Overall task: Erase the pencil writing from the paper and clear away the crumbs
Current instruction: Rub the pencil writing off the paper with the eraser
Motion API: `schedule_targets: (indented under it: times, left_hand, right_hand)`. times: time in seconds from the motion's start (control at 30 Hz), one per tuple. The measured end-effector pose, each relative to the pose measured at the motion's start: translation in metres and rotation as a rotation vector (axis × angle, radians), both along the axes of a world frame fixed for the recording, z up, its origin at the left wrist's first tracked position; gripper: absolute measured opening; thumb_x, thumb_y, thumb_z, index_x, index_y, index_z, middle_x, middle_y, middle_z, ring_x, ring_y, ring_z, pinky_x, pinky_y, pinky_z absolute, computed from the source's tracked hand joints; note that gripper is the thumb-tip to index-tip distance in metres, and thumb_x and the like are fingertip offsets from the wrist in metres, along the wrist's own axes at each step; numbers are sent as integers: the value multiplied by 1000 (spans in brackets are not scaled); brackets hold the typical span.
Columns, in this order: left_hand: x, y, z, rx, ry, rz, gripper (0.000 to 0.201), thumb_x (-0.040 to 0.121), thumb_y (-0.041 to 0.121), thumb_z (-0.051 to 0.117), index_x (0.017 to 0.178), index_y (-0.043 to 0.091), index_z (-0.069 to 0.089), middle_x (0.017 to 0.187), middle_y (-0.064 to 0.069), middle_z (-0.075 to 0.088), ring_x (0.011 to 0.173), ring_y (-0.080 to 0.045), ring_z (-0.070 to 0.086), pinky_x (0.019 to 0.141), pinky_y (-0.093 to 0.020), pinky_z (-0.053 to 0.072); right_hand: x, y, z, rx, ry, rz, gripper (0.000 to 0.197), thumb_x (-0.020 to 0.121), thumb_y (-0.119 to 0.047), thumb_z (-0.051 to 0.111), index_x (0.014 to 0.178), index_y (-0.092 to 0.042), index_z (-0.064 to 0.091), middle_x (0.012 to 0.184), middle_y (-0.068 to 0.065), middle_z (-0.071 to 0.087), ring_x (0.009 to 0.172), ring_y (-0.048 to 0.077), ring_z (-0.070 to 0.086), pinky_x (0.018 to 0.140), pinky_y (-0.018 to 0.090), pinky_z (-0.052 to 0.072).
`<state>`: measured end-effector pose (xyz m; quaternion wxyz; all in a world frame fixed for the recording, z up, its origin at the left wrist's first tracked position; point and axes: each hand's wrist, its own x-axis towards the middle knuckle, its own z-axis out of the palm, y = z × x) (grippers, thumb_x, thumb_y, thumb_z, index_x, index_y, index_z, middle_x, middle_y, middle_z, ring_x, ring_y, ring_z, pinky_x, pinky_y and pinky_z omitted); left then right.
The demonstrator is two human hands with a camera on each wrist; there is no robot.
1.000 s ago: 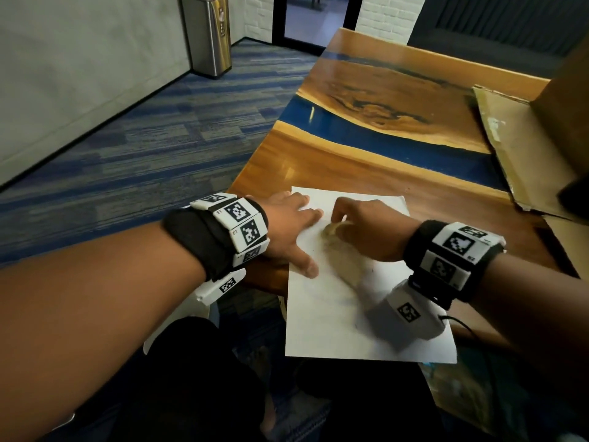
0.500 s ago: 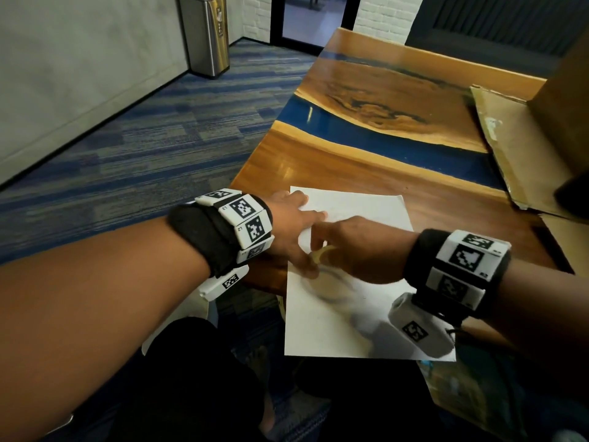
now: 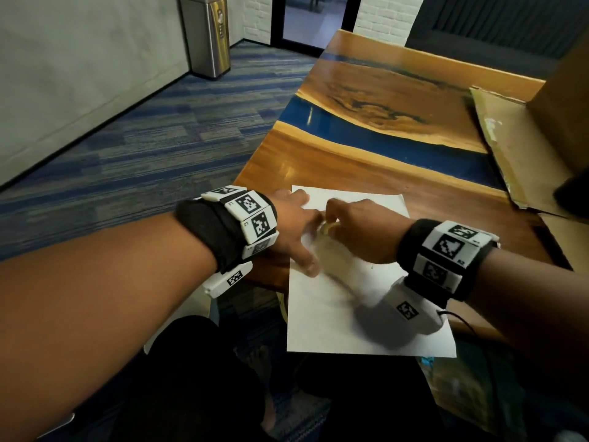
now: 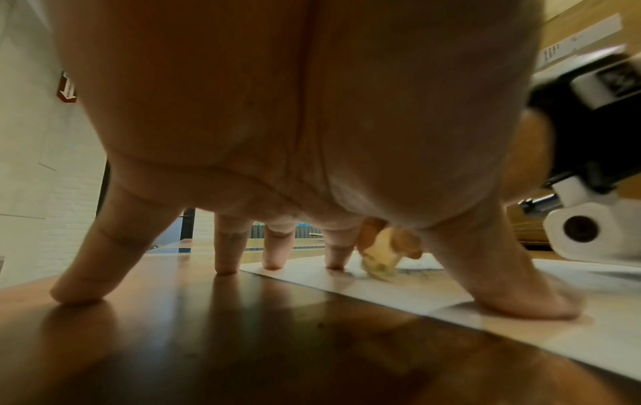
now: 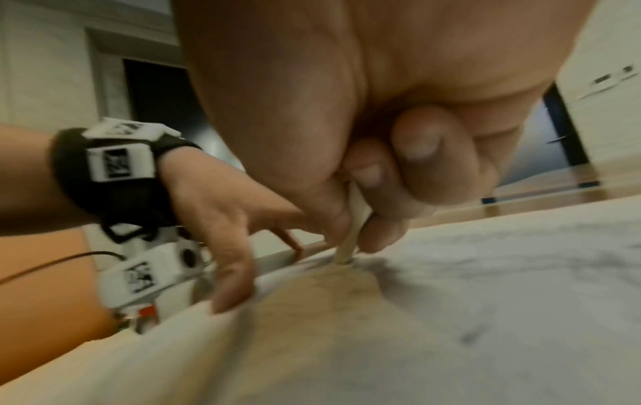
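Observation:
A white sheet of paper lies at the near edge of the wooden table. My left hand presses on its left edge with spread, straight fingers; some fingertips rest on the wood. My right hand pinches a small yellowish eraser and holds its tip on the paper just right of the left hand. The eraser shows between the left fingers, and the eraser touches smudged grey pencil marks. Crumbs are too small to make out.
Flattened cardboard and a box lie at the table's right side. A blue resin strip crosses the tabletop beyond the paper. A metal bin stands on the carpet far left. The paper's near edge overhangs the table.
My right hand with the eraser slid toward me and left, then back up the sheet near the left fingers. The left hand stayed pressed on the paper's edge.

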<state>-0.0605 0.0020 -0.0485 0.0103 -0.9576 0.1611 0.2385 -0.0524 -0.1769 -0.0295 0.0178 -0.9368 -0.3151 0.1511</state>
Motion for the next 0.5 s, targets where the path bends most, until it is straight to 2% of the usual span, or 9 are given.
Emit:
schedule_targets:
  times: [0.1, 0.2, 0.27, 0.33, 0.4, 0.5]
  left_hand:
    - [-1, -1, 1, -14, -2, 7, 116, 59, 87, 67, 155, 45, 18, 160, -8, 20, 147, -36, 18, 114, -59, 31]
    - [0, -1, 0, 21, 10, 7, 117, 60, 90, 64, 155, 46, 13, 163, -6, 13, 150, -37, 14, 114, -62, 29]
    - [1, -1, 0, 38, 17, 8, 117, 58, 92, 61, 154, 49, 12, 164, -6, 12, 150, -39, 13, 113, -63, 30]
    - [2, -1, 1, 24, 22, 3, 113, 57, 92, 63, 151, 51, 17, 162, -7, 16, 148, -39, 16, 112, -64, 31]
    - [2, -2, 1, 16, 27, 2, 115, 56, 92, 64, 152, 53, 14, 162, -7, 15, 149, -38, 15, 112, -64, 30]
    - [2, -2, 0, 46, 22, 1, 118, 58, 91, 63, 154, 50, 9, 164, -7, 11, 149, -39, 12, 113, -64, 29]
  right_hand:
    - [-15, 2, 3, -16, 141, 100, 21, 100, -30, 51, 121, -25, 52, 98, -6, 55, 88, 18, 55, 76, 29, 42]
    - [2, -7, 1, -14, 65, 13, 21, 100, -30, 49, 121, -27, 51, 104, 2, 63, 86, 19, 56, 73, 33, 45]
    - [8, -12, 1, -23, 8, -30, 20, 101, -29, 47, 120, -26, 49, 102, 2, 63, 83, 20, 55, 70, 33, 44]
    - [0, -8, 2, -23, 60, 51, 20, 100, -29, 49, 120, -26, 50, 101, -4, 59, 86, 18, 54, 73, 31, 43]
    - [-12, -5, 2, -33, 146, 136, 20, 100, -32, 51, 119, -27, 53, 100, -6, 57, 88, 16, 55, 76, 28, 41]
    - [3, -12, 1, -33, 84, 58, 20, 100, -30, 49, 120, -27, 52, 102, -1, 62, 86, 18, 56, 73, 30, 42]
